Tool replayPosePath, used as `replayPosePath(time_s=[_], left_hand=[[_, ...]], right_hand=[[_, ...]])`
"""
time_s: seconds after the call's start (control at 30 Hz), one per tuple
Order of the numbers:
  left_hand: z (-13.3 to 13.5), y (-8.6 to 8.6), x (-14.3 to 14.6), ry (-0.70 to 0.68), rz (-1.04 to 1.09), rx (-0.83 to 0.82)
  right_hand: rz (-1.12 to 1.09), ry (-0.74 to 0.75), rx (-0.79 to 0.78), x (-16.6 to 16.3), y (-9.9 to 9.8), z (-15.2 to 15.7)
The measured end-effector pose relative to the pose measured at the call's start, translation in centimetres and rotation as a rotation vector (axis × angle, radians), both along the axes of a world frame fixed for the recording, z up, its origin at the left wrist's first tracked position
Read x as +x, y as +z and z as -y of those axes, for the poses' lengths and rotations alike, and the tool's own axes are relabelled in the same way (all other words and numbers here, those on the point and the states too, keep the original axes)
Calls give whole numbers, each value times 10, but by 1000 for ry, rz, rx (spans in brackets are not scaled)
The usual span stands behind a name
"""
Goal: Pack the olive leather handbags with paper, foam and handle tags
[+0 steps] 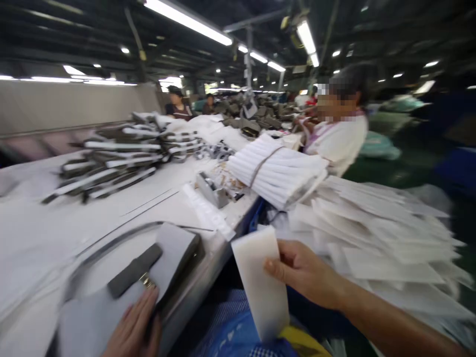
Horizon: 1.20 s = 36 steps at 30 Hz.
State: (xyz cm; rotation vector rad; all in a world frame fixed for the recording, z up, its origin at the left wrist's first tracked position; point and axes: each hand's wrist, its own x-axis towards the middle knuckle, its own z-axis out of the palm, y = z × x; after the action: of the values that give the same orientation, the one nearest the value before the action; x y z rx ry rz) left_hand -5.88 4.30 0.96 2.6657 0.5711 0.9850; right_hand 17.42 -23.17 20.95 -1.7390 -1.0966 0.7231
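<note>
My right hand [303, 272] pinches a white rectangular foam-like piece [260, 282], held upright off the table's near edge over blue checked cloth. My left hand [136, 329] lies flat, fingers stretched, on a grey fabric piece [169, 253] on the white table [44, 233]. A dark grey strip [134, 270] with a small metal clip rests on that grey piece just above my fingers.
A large pile of white cut pieces [375, 238] spreads at the right. A strapped white bundle [275, 171] sits beyond it. Stacks of grey and white pieces [119, 158] lie at the far left. A person in white [340, 139] works opposite; others stand farther back.
</note>
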Motion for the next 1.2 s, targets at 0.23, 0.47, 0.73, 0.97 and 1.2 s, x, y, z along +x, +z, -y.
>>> replayPosePath(time_s=[0.23,0.47,0.73,0.97,1.2], left_hand=[[13,6,-8,106,-187,230],[21,9,-5,136,-185,114],[24,8,-3,138,-136,4],[27,8,-3,142,-122,9],[26,3,-3,162,-104,25]], right_hand=[[129,442,-158,-1,-52,-83],[998,593,321,-34,-42,-216],[1123,752,69,-34,-131,-250],[1100,678,123,-36,-127,-238],[1097,676,113,-44,-134,-239]])
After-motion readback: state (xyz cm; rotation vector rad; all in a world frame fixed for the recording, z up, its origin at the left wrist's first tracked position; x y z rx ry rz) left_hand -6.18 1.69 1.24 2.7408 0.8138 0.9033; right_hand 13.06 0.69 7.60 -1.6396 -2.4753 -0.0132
